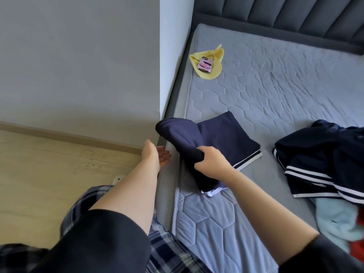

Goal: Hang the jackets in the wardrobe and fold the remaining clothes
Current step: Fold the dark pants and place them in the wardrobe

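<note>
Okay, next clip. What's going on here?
A person stands at the side of a bed, folding clothes. The right hand grips a bunched part of a navy garment, which lies partly folded on the mattress. The left hand is open, palm up, beside the bed edge and holds nothing. To the right lies a crumpled dark striped garment with a light blue piece below it. A yellow cloth sits farther up the bed.
</note>
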Demonstrator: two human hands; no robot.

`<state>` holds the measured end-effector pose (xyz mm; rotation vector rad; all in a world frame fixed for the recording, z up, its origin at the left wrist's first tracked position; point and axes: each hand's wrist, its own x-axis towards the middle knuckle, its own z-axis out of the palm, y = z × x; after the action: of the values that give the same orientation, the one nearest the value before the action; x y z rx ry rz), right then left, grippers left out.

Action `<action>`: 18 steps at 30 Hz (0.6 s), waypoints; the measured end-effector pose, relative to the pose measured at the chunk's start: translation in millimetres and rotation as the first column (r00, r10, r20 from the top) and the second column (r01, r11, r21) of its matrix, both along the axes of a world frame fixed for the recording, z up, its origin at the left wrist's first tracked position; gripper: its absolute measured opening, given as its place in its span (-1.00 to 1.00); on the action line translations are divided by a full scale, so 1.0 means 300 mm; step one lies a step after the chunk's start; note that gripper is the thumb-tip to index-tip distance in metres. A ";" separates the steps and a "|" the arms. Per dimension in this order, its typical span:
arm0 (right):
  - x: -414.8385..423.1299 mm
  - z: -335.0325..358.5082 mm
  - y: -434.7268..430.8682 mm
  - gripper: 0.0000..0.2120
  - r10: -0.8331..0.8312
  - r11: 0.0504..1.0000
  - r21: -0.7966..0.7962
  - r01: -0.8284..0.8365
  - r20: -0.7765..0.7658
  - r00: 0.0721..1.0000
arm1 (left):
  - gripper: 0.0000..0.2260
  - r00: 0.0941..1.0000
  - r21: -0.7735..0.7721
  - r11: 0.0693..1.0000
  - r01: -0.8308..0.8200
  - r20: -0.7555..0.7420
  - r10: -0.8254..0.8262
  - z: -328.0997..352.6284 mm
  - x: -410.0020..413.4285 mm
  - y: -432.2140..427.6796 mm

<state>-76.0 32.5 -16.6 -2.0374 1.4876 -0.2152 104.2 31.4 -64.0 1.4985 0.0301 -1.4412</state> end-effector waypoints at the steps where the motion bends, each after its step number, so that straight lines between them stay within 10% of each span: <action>1: -0.008 0.011 -0.009 -0.92 -0.015 0.998 0.061 0.009 0.101 0.995 | -0.44 1.000 0.006 1.000 -0.010 -0.017 0.010 -0.004 0.005 0.004; 10: -0.098 -0.037 -0.047 -0.76 -0.380 0.771 0.629 -0.102 0.582 0.719 | -0.60 0.996 0.036 0.996 0.088 0.012 -0.088 -0.021 -0.001 0.003; 18: -0.270 -0.226 -0.170 -0.67 -0.546 0.833 0.202 0.515 0.152 0.824 | -0.39 0.883 0.049 0.910 0.412 0.223 -0.412 -0.066 -0.060 -0.014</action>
<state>-157.0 -18.5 -84.2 -1.3877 1.8469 -0.5017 86.2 27.3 -83.7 1.7333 -0.4575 -1.5835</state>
